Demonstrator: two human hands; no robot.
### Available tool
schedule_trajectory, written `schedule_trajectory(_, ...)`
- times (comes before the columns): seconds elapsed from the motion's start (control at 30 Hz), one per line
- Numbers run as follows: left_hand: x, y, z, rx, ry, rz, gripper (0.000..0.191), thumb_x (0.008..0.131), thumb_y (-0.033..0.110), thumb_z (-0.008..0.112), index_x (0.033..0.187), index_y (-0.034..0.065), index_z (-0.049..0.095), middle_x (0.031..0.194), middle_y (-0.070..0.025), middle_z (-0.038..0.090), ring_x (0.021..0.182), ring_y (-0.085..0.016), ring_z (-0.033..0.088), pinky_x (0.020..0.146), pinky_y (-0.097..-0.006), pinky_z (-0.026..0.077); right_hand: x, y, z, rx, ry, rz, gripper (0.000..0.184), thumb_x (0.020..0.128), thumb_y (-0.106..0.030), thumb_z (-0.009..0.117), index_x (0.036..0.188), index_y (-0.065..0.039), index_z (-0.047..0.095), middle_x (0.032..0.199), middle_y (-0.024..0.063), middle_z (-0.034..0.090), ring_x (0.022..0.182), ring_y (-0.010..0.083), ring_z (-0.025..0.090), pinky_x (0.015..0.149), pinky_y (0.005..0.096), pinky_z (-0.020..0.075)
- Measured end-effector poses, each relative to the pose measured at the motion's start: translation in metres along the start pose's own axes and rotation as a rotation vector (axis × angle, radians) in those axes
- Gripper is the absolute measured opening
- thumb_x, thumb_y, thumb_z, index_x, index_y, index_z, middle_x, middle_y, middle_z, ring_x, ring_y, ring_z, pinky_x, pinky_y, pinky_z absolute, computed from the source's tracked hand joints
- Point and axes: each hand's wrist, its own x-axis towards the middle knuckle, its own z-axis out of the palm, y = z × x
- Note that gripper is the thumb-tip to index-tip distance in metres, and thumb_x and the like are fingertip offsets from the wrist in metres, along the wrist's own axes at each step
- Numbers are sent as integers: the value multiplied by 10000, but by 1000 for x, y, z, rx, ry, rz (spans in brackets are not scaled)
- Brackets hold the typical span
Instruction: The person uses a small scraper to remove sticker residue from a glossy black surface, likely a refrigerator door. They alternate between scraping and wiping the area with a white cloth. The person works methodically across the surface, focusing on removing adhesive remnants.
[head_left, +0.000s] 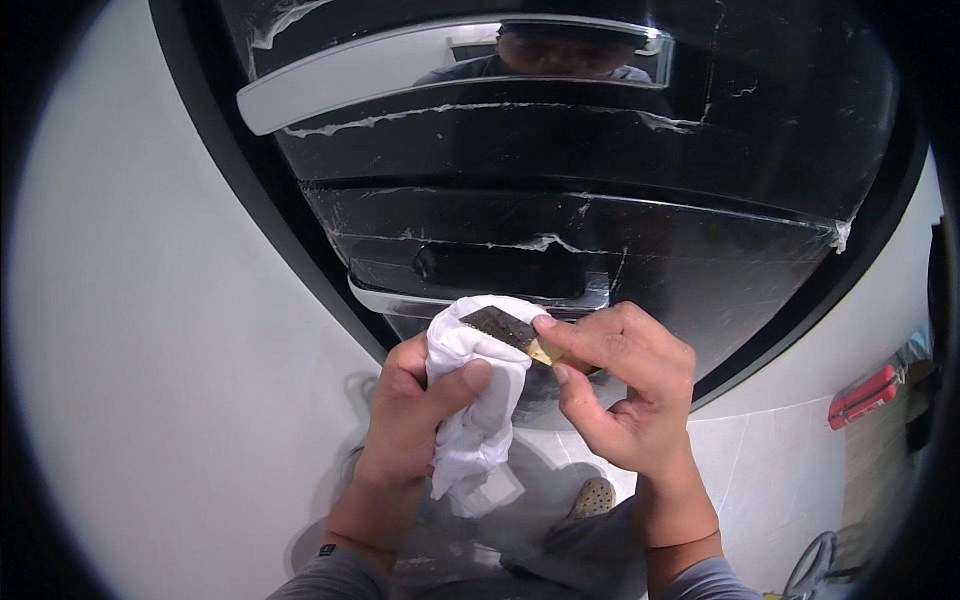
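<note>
A bunched white cloth (480, 405) is gripped in my left hand (420, 405), its lower end hanging down. Across the top of the cloth lies a flat dark piece (498, 328) with a gold-coloured end (543, 351); what it is I cannot tell. My right hand (637, 382) pinches that gold end between thumb and forefinger. Just behind the hands is the lower handle (405, 302) of a glossy black door or drawer front (720, 285), partly covered by the cloth and my fingers.
A longer metallic handle (300, 97) crosses the upper black front, where torn clear film (547, 241) clings. A pale wall (165, 315) stands at left. On the floor at right are a red case (862, 397) and a curved grey object (811, 564). A beige clog (595, 496) shows below.
</note>
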Motion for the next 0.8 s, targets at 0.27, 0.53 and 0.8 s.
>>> schedule_trajectory(0.27,1,-1,4,122,59,102,319,1018,130,771,1293,-26,729,1113,-62,786,956,-91,725,847,-262,576,-4,-1,-6,-55,-72,-9,426,784,61,782,1185,-56,862,934,106,761,767,171,731,650,282,579)
schedule_trajectory(0.53,7,0,3,175,66,160,476,980,208,812,1364,-46,690,1148,-101,785,977,-124,734,886,-279,583,-5,-3,-10,1,-62,45,425,780,56,759,1173,-61,869,927,96,754,776,152,727,652,272,576)
schedule_trajectory(0.8,5,-1,1,334,39,245,522,1009,178,808,1452,-62,670,1199,-115,793,1022,-98,712,899,-260,568,-5,-2,-14,67,-91,74,409,762,2,793,1162,-42,870,949,100,732,795,144,669,671,256,521)
